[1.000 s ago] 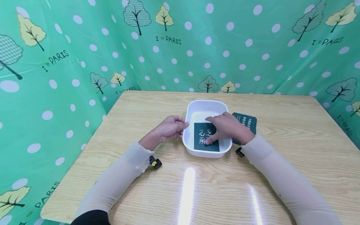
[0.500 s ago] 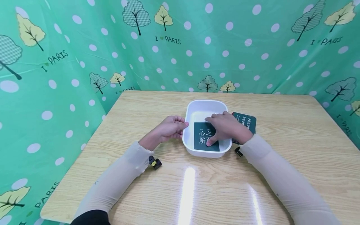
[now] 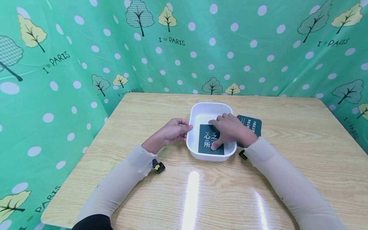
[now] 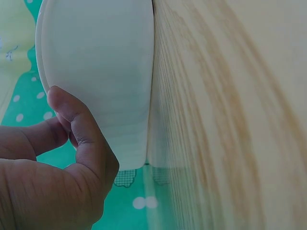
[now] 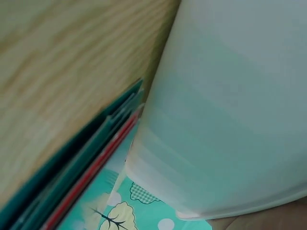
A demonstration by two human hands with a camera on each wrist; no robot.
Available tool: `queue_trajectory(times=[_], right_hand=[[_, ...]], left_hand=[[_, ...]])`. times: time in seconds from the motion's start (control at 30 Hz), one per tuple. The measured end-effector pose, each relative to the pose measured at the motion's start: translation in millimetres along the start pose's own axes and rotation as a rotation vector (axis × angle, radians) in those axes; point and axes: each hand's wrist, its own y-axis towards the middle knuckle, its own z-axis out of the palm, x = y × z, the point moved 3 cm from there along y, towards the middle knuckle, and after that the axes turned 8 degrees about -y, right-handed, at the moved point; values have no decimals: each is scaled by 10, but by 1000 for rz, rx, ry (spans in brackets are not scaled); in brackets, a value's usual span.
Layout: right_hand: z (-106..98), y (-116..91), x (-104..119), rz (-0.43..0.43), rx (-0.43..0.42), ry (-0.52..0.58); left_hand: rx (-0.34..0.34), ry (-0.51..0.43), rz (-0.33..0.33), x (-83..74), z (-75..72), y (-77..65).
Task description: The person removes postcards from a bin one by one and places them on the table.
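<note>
A white plastic basin with rounded corners stands on the wooden table. My left hand pinches its left rim; in the left wrist view the thumb lies right at the rim. Inside the basin lies a square dark green card with white Chinese characters. My right hand reaches over the basin's right side, its thumb resting on the card and a fingertip at the card's far edge. The hand covers the card's right part. In the right wrist view the basin's outer wall hides most of this hand.
Right of the basin lies a stack of dark green cards, with a red edge among them; the right forearm covers part of it. The wooden table reaches back to a green dotted curtain. Black wrist mounts hang below the sleeves.
My right thumb has slid slightly along the card to the right, and the card has shifted and turned a little in the basin. My left hand and the basin stay put.
</note>
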Motion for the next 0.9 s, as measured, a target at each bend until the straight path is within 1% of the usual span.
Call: queue_trajectory(times=[0.2, 0.37, 0.67, 0.9], right_hand=[[-19, -21, 6, -11, -18, 26], [-69, -50, 0, -23, -54, 55], [-136, -53, -12, -21, -95, 162], [-250, -108, 3, -18, -168, 178]], left_hand=[[7, -6, 3, -2, 9, -13], [17, -14, 8, 1, 4, -8], [9, -8, 4, 0, 7, -1], [-3, 1, -3, -6, 7, -1]])
